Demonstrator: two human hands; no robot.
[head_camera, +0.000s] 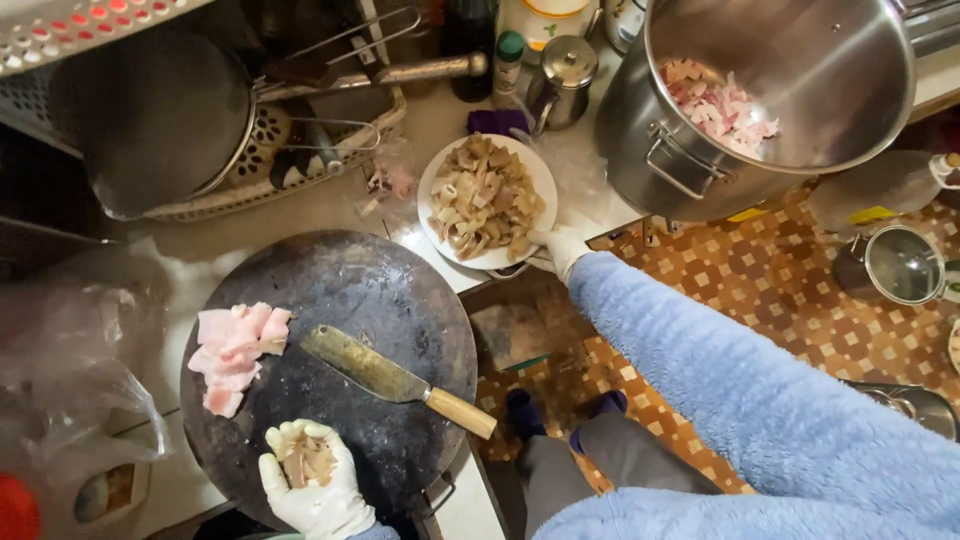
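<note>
Meat strips (306, 462) lay cupped in our left hand (315, 480), palm up and fingers half curled around the pale pile, at the near edge of the round dark chopping board (400, 290). They looked soft, wet and slippery, so we judged they were best carried scooped from beneath rather than pinched. Our right hand (560, 246), gloved in white, reached out to the rim of the white plate (436, 182) heaped with more cut strips; how far its fingers were closed we could not tell. On the board, a cleaver (375, 368) with a wooden handle rested flat, and pink raw meat pieces (237, 350) sat at the board's left edge. Beyond stood a large steel pot (690, 140) holding chopped pink meat.
</note>
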